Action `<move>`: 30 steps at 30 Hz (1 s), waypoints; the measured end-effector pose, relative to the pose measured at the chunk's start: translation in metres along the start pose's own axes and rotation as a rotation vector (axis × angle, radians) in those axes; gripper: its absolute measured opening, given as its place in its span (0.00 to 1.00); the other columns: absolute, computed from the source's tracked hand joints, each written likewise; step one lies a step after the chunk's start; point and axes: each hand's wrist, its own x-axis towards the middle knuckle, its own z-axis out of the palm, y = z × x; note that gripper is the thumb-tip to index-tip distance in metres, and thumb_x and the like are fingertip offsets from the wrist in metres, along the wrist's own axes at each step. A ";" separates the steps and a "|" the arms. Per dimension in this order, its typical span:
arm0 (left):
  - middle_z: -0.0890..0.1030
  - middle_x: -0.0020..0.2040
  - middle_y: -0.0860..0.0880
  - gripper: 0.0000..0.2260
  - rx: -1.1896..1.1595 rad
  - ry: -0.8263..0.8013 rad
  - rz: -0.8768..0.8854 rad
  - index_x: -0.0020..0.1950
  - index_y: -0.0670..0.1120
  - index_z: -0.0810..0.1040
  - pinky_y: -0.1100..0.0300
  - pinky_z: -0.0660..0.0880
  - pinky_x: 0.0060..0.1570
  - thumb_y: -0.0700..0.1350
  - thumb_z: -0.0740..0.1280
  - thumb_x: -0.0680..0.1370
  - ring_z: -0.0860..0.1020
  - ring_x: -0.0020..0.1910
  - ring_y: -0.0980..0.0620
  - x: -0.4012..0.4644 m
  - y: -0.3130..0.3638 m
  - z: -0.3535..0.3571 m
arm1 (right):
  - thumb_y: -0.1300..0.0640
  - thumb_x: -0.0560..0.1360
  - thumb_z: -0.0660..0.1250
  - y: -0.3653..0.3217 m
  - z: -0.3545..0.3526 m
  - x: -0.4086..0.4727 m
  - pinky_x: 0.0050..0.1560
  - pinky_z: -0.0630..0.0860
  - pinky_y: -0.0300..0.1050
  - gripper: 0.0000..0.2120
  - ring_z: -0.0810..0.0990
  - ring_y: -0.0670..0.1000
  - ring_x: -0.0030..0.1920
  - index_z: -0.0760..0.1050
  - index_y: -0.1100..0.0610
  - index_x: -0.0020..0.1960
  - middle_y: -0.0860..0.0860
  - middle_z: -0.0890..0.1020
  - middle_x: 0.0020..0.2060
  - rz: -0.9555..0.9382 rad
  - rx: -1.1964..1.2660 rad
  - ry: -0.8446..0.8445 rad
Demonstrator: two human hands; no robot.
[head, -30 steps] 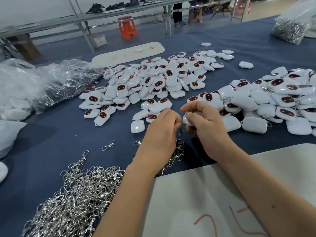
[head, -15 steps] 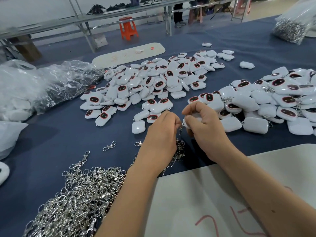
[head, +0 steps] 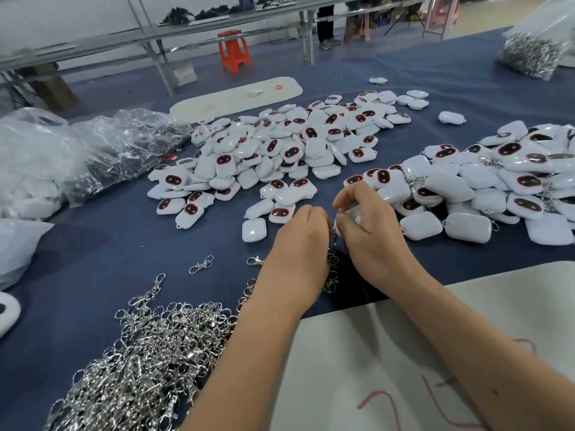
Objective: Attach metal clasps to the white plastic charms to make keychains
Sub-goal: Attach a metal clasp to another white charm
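Observation:
My right hand grips a white plastic charm, mostly hidden under its curled fingers. My left hand pinches a metal clasp right against that charm, and several more clasps hang below the fingers. A big pile of silver clasps lies at the near left. Loose white charms with dark red-rimmed faces form a heap in the middle. A second heap at the right has charms with clasps on them.
Blue cloth covers the table. A white board with red marks lies under my forearms. Clear plastic bags sit at the left, a bag of clasps at the far right. An orange stool stands beyond the table.
Both hands stay together at the same spot. The fingers have shifted slightly around the charm and clasp; the view has drifted a little.

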 end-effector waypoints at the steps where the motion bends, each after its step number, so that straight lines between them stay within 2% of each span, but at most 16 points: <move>1: 0.75 0.51 0.48 0.10 0.003 0.012 0.000 0.52 0.45 0.74 0.54 0.71 0.47 0.30 0.64 0.78 0.75 0.47 0.46 0.000 0.000 0.001 | 0.67 0.80 0.62 0.000 0.001 0.000 0.40 0.67 0.30 0.10 0.75 0.42 0.42 0.72 0.52 0.52 0.46 0.78 0.44 0.007 -0.007 0.006; 3: 0.77 0.51 0.47 0.08 -0.012 0.055 0.010 0.51 0.44 0.76 0.54 0.70 0.48 0.32 0.64 0.79 0.75 0.47 0.45 0.000 0.000 0.001 | 0.67 0.80 0.62 0.000 0.002 0.000 0.42 0.69 0.30 0.11 0.75 0.41 0.42 0.72 0.50 0.50 0.46 0.78 0.44 0.049 0.028 0.041; 4: 0.77 0.50 0.46 0.06 -0.024 0.082 0.026 0.51 0.44 0.76 0.53 0.69 0.48 0.33 0.65 0.80 0.75 0.47 0.46 0.001 0.000 0.001 | 0.67 0.80 0.62 0.000 0.003 0.001 0.44 0.72 0.33 0.12 0.76 0.42 0.41 0.72 0.50 0.49 0.47 0.78 0.43 0.112 0.112 0.058; 5: 0.78 0.50 0.46 0.05 -0.038 0.108 0.046 0.50 0.43 0.77 0.53 0.69 0.49 0.34 0.65 0.80 0.74 0.48 0.46 0.001 0.000 0.000 | 0.67 0.80 0.61 -0.002 0.003 0.001 0.42 0.76 0.40 0.12 0.76 0.46 0.40 0.72 0.50 0.49 0.47 0.79 0.41 0.201 0.240 0.065; 6: 0.78 0.49 0.46 0.04 -0.061 0.134 0.062 0.48 0.42 0.78 0.52 0.69 0.49 0.34 0.66 0.81 0.74 0.48 0.46 0.002 0.000 0.000 | 0.68 0.80 0.61 -0.003 0.004 0.001 0.36 0.76 0.44 0.11 0.75 0.48 0.36 0.72 0.51 0.48 0.48 0.78 0.38 0.292 0.376 0.068; 7: 0.78 0.48 0.47 0.04 -0.099 0.158 0.069 0.48 0.42 0.78 0.53 0.70 0.50 0.35 0.66 0.81 0.74 0.49 0.47 0.003 0.000 0.001 | 0.68 0.80 0.60 -0.004 0.003 0.002 0.30 0.73 0.43 0.11 0.73 0.49 0.32 0.72 0.53 0.48 0.48 0.77 0.34 0.359 0.495 0.075; 9: 0.80 0.47 0.50 0.04 -0.221 0.191 0.070 0.47 0.43 0.80 0.54 0.72 0.51 0.36 0.67 0.80 0.75 0.50 0.49 0.004 -0.001 0.001 | 0.69 0.81 0.59 -0.005 0.001 0.004 0.24 0.67 0.38 0.10 0.69 0.46 0.28 0.72 0.56 0.48 0.50 0.73 0.33 0.432 0.648 0.096; 14: 0.83 0.47 0.56 0.08 -0.487 0.200 0.044 0.50 0.47 0.82 0.63 0.78 0.52 0.35 0.69 0.78 0.81 0.51 0.56 0.001 -0.006 -0.001 | 0.69 0.83 0.59 -0.007 -0.002 0.006 0.22 0.63 0.37 0.09 0.69 0.46 0.27 0.70 0.58 0.48 0.52 0.71 0.34 0.517 0.895 0.065; 16: 0.83 0.46 0.56 0.07 -0.484 0.211 0.053 0.49 0.47 0.82 0.64 0.78 0.51 0.35 0.70 0.77 0.81 0.49 0.57 0.001 -0.008 -0.002 | 0.70 0.83 0.59 -0.008 -0.001 0.006 0.22 0.62 0.37 0.09 0.67 0.47 0.27 0.69 0.58 0.48 0.53 0.70 0.34 0.532 0.927 0.041; 21: 0.82 0.44 0.57 0.06 -0.443 0.243 0.073 0.46 0.49 0.82 0.58 0.77 0.48 0.38 0.71 0.77 0.81 0.46 0.55 0.000 -0.008 -0.005 | 0.70 0.83 0.59 -0.011 0.000 0.005 0.22 0.62 0.37 0.09 0.67 0.48 0.28 0.69 0.58 0.47 0.54 0.70 0.36 0.542 0.928 0.032; 25: 0.83 0.43 0.59 0.10 -0.478 0.279 0.030 0.48 0.51 0.80 0.63 0.78 0.45 0.36 0.73 0.75 0.82 0.44 0.57 -0.001 -0.004 -0.008 | 0.70 0.83 0.60 -0.009 0.001 0.004 0.22 0.64 0.36 0.10 0.68 0.47 0.27 0.70 0.57 0.47 0.53 0.70 0.35 0.501 0.920 0.029; 30: 0.82 0.38 0.58 0.17 -0.423 0.211 -0.022 0.46 0.54 0.71 0.64 0.75 0.40 0.35 0.73 0.75 0.81 0.39 0.54 -0.002 -0.006 -0.010 | 0.70 0.81 0.59 -0.005 0.005 -0.001 0.25 0.69 0.38 0.10 0.71 0.46 0.27 0.70 0.57 0.48 0.53 0.72 0.36 0.352 0.689 0.048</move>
